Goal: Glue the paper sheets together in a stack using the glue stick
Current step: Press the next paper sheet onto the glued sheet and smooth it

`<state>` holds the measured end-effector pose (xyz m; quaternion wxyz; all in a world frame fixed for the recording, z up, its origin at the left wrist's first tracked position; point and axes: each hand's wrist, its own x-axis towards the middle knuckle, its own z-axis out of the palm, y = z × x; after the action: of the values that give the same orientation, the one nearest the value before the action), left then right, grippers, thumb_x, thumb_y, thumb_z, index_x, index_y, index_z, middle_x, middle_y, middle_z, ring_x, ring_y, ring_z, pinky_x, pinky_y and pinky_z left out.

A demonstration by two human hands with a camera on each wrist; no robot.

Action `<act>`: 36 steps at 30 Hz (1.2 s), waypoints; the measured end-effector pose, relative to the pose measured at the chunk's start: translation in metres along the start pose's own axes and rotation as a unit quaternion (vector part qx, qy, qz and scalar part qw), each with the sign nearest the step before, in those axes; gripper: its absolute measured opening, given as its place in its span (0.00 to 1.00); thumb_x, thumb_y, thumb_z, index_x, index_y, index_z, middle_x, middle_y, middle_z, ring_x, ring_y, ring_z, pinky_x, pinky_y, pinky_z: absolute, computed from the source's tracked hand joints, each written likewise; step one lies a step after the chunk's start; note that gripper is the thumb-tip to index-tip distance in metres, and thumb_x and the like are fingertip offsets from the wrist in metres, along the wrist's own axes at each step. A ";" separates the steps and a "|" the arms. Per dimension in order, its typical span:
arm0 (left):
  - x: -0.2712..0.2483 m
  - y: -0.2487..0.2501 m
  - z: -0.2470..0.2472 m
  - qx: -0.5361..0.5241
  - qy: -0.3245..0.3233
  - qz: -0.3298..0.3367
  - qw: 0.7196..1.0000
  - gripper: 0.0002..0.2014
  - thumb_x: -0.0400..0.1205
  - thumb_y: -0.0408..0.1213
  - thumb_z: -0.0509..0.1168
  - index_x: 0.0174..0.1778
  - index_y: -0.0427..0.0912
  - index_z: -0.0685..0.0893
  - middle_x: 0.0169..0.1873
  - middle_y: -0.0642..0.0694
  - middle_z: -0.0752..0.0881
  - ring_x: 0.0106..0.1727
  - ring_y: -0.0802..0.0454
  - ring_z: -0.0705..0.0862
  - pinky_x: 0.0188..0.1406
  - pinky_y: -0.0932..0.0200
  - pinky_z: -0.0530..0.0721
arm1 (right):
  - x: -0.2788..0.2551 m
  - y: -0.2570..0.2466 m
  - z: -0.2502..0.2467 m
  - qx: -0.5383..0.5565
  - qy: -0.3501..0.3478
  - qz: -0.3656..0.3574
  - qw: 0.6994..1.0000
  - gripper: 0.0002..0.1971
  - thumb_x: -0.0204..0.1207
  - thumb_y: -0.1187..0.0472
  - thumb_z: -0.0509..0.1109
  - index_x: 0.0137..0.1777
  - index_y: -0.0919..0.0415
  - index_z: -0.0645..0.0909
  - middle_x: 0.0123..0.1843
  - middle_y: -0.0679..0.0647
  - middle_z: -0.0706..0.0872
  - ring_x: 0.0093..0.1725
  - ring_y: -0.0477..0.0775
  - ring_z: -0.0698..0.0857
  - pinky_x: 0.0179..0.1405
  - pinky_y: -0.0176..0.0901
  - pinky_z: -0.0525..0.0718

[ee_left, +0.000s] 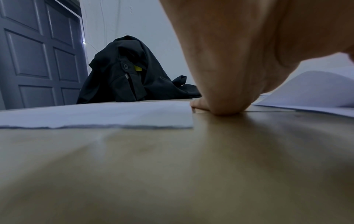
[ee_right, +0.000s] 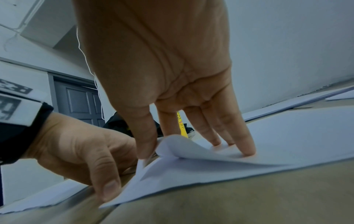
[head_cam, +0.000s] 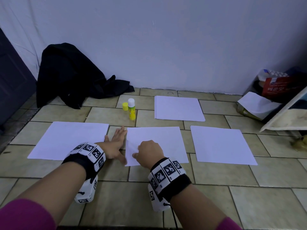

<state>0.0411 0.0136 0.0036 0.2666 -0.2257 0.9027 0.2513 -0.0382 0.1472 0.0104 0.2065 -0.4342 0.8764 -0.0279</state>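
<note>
Four lots of white paper lie on the tiled floor: a left sheet [head_cam: 69, 140], a middle pile [head_cam: 159, 140], a right sheet [head_cam: 221, 143] and a far pile [head_cam: 178, 107]. A yellow glue stick [head_cam: 131, 109] stands upright and uncapped, its cap [head_cam: 125, 106] beside it. My right hand [head_cam: 146, 151] rests on the middle pile; its thumb [ee_right: 145, 145] and fingertips [ee_right: 247, 145] pinch up the left edge of the top sheet [ee_right: 184, 148] into a curl. My left hand [head_cam: 116, 143] lies flat between the left sheet and the middle pile, one finger [ee_right: 107, 186] pressing down the lower sheet's near corner.
A black jacket [head_cam: 71, 75] is heaped against the wall at the back left, beside a dark door [ee_left: 38, 53]. Boxes and bags [head_cam: 274, 90] crowd the back right corner. Bare tiles [head_cam: 216, 196] stretch in front of the sheets.
</note>
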 end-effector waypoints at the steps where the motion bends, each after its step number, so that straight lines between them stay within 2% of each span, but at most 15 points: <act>1: 0.000 0.000 0.000 0.001 0.001 0.000 1.000 0.63 0.72 0.43 0.77 0.81 0.41 0.27 0.80 0.47 0.25 0.81 0.50 0.26 0.78 0.39 0.30 | 0.000 0.000 0.000 0.000 0.000 0.000 1.000 0.20 0.83 0.49 0.61 0.59 0.66 0.80 0.60 0.62 0.83 0.62 0.61 0.80 0.60 0.47 0.75; 3: 0.001 -0.001 0.000 0.005 0.001 0.001 1.000 0.63 0.72 0.43 0.77 0.82 0.41 0.29 0.80 0.46 0.26 0.81 0.50 0.26 0.78 0.38 0.31 | 0.000 0.000 -0.001 -0.005 -0.005 -0.003 1.000 0.20 0.82 0.47 0.62 0.56 0.66 0.81 0.58 0.62 0.84 0.60 0.61 0.81 0.59 0.47 0.75; 6: 0.002 -0.002 -0.001 0.020 -0.002 0.001 1.000 0.61 0.73 0.44 0.76 0.82 0.41 0.30 0.80 0.46 0.25 0.81 0.49 0.26 0.78 0.38 0.31 | 0.000 0.001 -0.004 -0.005 -0.022 0.000 1.000 0.25 0.81 0.40 0.60 0.38 0.64 0.75 0.45 0.59 0.80 0.52 0.59 0.80 0.47 0.46 0.73; 8: 0.003 -0.003 -0.001 0.018 -0.006 0.002 1.000 0.59 0.75 0.42 0.75 0.82 0.42 0.31 0.80 0.46 0.25 0.81 0.49 0.26 0.78 0.38 0.31 | 0.001 0.002 -0.004 -0.011 -0.028 0.001 1.000 0.24 0.82 0.40 0.59 0.39 0.64 0.73 0.42 0.56 0.76 0.49 0.58 0.79 0.41 0.43 0.70; 12: 0.007 -0.004 -0.001 -0.023 0.007 0.005 1.000 0.46 0.82 0.38 0.66 0.84 0.43 0.37 0.82 0.47 0.28 0.82 0.51 0.28 0.78 0.39 0.31 | 0.002 0.000 -0.005 -0.014 -0.008 0.008 1.000 0.12 0.82 0.53 0.63 0.46 0.62 0.79 0.44 0.57 0.81 0.51 0.59 0.83 0.27 0.38 0.66; 14: 0.010 -0.004 -0.001 -0.047 0.020 0.003 0.999 0.41 0.84 0.37 0.63 0.84 0.44 0.40 0.82 0.48 0.30 0.83 0.51 0.30 0.79 0.39 0.32 | 0.000 -0.002 -0.007 -0.018 0.001 0.025 1.000 0.06 0.81 0.60 0.65 0.43 0.60 0.76 0.45 0.56 0.83 0.48 0.57 0.82 0.23 0.36 0.64; 16: 0.012 -0.003 0.000 -0.051 0.026 -0.003 0.998 0.42 0.83 0.39 0.64 0.84 0.44 0.40 0.82 0.48 0.30 0.83 0.52 0.30 0.79 0.39 0.32 | -0.002 -0.003 -0.010 -0.038 0.001 0.030 0.999 0.08 0.80 0.63 0.66 0.40 0.60 0.72 0.47 0.56 0.83 0.50 0.57 0.84 0.22 0.36 0.63; 20: 0.012 -0.006 0.005 0.008 0.010 -0.002 1.000 0.54 0.78 0.51 0.70 0.83 0.43 0.34 0.81 0.48 0.26 0.81 0.50 0.26 0.77 0.37 0.29 | -0.007 -0.008 -0.014 -0.061 -0.002 0.026 0.998 0.14 0.78 0.64 0.68 0.34 0.61 0.68 0.34 0.54 0.71 0.56 0.58 0.85 0.25 0.37 0.66; 25: 0.010 -0.007 0.005 0.024 0.009 0.010 1.000 0.59 0.75 0.52 0.73 0.82 0.43 0.29 0.79 0.50 0.23 0.80 0.50 0.25 0.77 0.37 0.29 | -0.008 -0.014 -0.018 -0.084 -0.023 0.006 0.996 0.08 0.77 0.66 0.68 0.42 0.60 0.70 0.38 0.54 0.75 0.57 0.58 0.85 0.31 0.40 0.72; 28: 0.010 -0.008 0.002 0.040 -0.010 0.023 0.999 0.60 0.75 0.55 0.73 0.82 0.46 0.28 0.79 0.53 0.23 0.80 0.49 0.24 0.76 0.35 0.29 | -0.007 -0.018 -0.018 -0.090 -0.044 0.010 0.995 0.07 0.77 0.69 0.66 0.42 0.62 0.69 0.54 0.57 0.83 0.58 0.60 0.84 0.44 0.44 0.80; 29: 0.010 -0.008 0.002 0.047 -0.017 0.024 0.998 0.60 0.75 0.56 0.72 0.82 0.46 0.28 0.78 0.53 0.22 0.80 0.49 0.23 0.76 0.34 0.30 | -0.008 -0.020 -0.020 -0.093 -0.051 0.010 0.994 0.05 0.77 0.68 0.66 0.48 0.63 0.72 0.59 0.58 0.83 0.60 0.61 0.83 0.50 0.47 0.81; 30: 0.011 -0.009 0.002 0.053 -0.021 0.024 0.998 0.60 0.74 0.56 0.72 0.82 0.47 0.28 0.78 0.54 0.22 0.80 0.49 0.23 0.76 0.33 0.30 | -0.007 -0.020 -0.020 -0.095 -0.056 0.012 0.994 0.10 0.78 0.67 0.66 0.57 0.65 0.73 0.63 0.60 0.81 0.62 0.62 0.82 0.56 0.49 0.82; 32: 0.012 -0.009 0.003 0.061 -0.024 0.023 0.998 0.61 0.74 0.57 0.72 0.82 0.47 0.28 0.78 0.54 0.22 0.79 0.49 0.23 0.76 0.33 0.30 | -0.004 -0.022 -0.019 -0.117 -0.071 0.016 0.990 0.22 0.78 0.64 0.67 0.70 0.68 0.68 0.68 0.62 0.76 0.67 0.64 0.77 0.62 0.55 0.81; 34: 0.012 -0.009 0.002 0.073 -0.025 0.020 0.997 0.61 0.74 0.57 0.72 0.82 0.46 0.27 0.79 0.53 0.22 0.80 0.49 0.23 0.76 0.32 0.31 | -0.001 -0.023 -0.016 -0.104 -0.053 0.013 0.993 0.27 0.79 0.63 0.65 0.76 0.68 0.62 0.73 0.63 0.69 0.72 0.64 0.71 0.65 0.60 0.78; 36: 0.011 -0.007 0.001 0.076 -0.028 0.018 0.997 0.61 0.74 0.57 0.72 0.82 0.46 0.28 0.79 0.53 0.22 0.80 0.49 0.23 0.77 0.33 0.32 | 0.007 -0.022 -0.010 -0.072 -0.056 -0.035 0.995 0.32 0.83 0.64 0.60 0.83 0.65 0.50 0.83 0.61 0.54 0.81 0.62 0.58 0.74 0.66 0.67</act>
<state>0.0368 0.0054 -0.0062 0.3036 -0.1818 0.9151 0.1933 -0.0296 0.1266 0.0224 0.2226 -0.4792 0.8474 0.0524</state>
